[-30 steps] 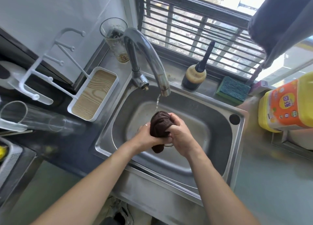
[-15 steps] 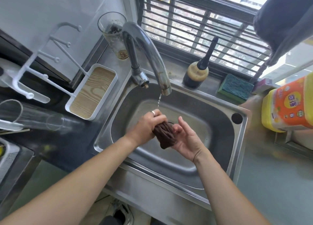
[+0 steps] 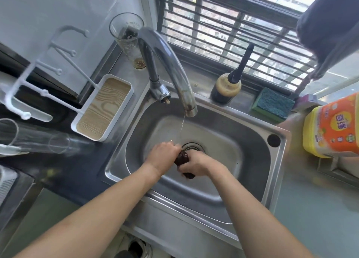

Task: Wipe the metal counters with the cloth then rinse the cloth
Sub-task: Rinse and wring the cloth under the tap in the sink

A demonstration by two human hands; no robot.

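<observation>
Where steel dips: twisted brown cloth (image 3: 182,158).

Brushed steel sink (image 3: 252,133), glossy metal tap (image 3: 171,63) at twelve o'clock; dark cloth (image 3: 181,158), rough sponge (image 3: 274,104).

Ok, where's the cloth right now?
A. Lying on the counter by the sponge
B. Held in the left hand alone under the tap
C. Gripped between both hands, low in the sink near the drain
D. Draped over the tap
C: the dark cloth is bunched between the left hand and right hand, both gripping it over the sink beside the drain; the thin stream from the tap falls just behind it.
</observation>
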